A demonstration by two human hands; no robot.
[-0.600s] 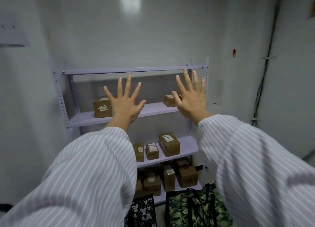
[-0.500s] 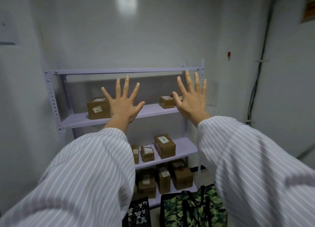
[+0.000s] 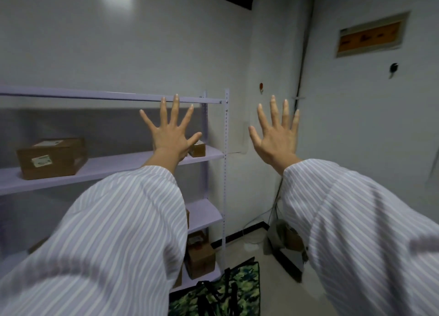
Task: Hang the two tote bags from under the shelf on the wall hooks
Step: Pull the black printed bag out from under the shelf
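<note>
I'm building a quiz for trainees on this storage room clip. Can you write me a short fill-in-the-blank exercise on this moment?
1. Both the left hand and the right hand are spread open and hold ____.
2. The tote bag on the floor has a ____ pattern.
3. The large box sits on the purple ____.

Missing words: nothing; camouflage; shelf

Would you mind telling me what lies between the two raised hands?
In the head view, only bare wall separates the left hand from the right hand.
</note>
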